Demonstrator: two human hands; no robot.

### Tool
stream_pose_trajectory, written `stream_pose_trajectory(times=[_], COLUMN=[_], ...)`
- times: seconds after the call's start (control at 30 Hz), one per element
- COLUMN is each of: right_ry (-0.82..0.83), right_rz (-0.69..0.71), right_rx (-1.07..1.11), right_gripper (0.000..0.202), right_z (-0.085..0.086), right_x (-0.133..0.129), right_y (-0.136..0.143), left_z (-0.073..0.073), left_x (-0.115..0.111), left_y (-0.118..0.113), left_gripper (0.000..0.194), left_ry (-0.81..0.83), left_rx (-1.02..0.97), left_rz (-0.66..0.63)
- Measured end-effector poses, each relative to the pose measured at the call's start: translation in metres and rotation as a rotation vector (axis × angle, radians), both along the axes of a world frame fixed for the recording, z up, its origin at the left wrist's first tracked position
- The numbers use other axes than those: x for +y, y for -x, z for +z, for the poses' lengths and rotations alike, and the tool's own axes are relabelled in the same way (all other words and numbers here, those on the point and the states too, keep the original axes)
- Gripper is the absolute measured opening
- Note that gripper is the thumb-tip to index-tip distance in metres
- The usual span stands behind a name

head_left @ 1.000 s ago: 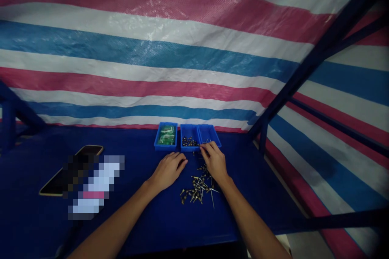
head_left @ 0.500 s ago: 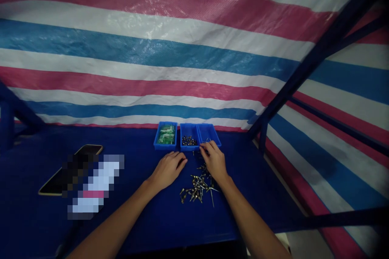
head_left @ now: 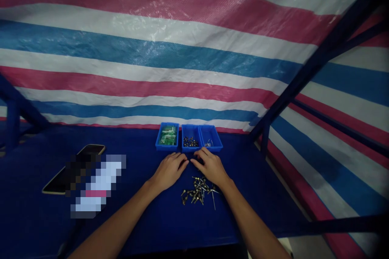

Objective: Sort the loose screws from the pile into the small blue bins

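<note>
My left hand (head_left: 170, 170) rests on the table behind the bins, fingers loosely bent and thumb a little apart, with nothing visible in it. My right hand (head_left: 212, 169) is close beside it, thumb and forefinger apart and their tips near the left fingertips. A pile of small metal parts (head_left: 198, 190), brassy heads with some long silver shafts, lies below the right hand, which partly covers it. Just beyond the hands, a blue bin (head_left: 183, 131) holds brassy pieces (head_left: 191, 142). The blue bin to its right (head_left: 217, 137) holds a few silver pins (head_left: 208, 143).
A third blue bin (head_left: 157, 142) at the left contains green-and-white packets or boards. A phone (head_left: 91, 150) and a blurred pale item (head_left: 101, 182) lie on the blue table (head_left: 146, 226) at left. Blue frame bars (head_left: 285, 85) and a striped sheet (head_left: 182, 89) enclose the table.
My right hand has drawn back from the right bin, moving left and down toward my left hand. Silver pins in that bin are now uncovered. My left hand has stayed about where it was.
</note>
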State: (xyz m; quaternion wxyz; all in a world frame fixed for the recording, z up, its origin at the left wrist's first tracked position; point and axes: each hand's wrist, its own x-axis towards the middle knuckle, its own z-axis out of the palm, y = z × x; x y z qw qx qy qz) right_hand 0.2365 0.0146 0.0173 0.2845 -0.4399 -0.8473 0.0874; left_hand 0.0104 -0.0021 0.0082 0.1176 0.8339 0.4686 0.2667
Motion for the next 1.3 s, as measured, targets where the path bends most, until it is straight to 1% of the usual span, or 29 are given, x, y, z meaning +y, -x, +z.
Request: stream_pose_trajectory(times=[0.27,0.5,0.73,1.0,1.3], right_ry=[-0.043,0.011,0.026,0.035,0.042], right_rz=[-0.078,-0.157,-0.177,-0.189,-0.211], right_rx=[-0.174,-0.310,-0.321,-0.342,-0.366], right_gripper=[0.017,0.022,0.021,0.022,0.033], right_z=[-0.0045,0.0010,-0.0032,-0.0029,0.0002], right_x=[0.0042,0.0018,0.0023,0.0022,0.0007], right_y=[-0.0041,-0.0018,-0.0018,-0.0018,-0.0004], left_z=[0.0015,0.0008,0.0017,0.0009,0.0015], left_x=[-0.0001,0.0001,0.0003,0.0015,0.0006], left_y=[-0.0001,-0.0004,-0.0004,-0.0007,-0.0005], left_gripper=[0.023,0.024,0.023,0.024,0.024], left_ry=[0.010,0.008,0.022,0.023,0.016], left_rx=[0.002,-0.004,-0.021,-0.017,-0.023], left_rz=[0.003,0.007,-0.002,0.006,0.000])
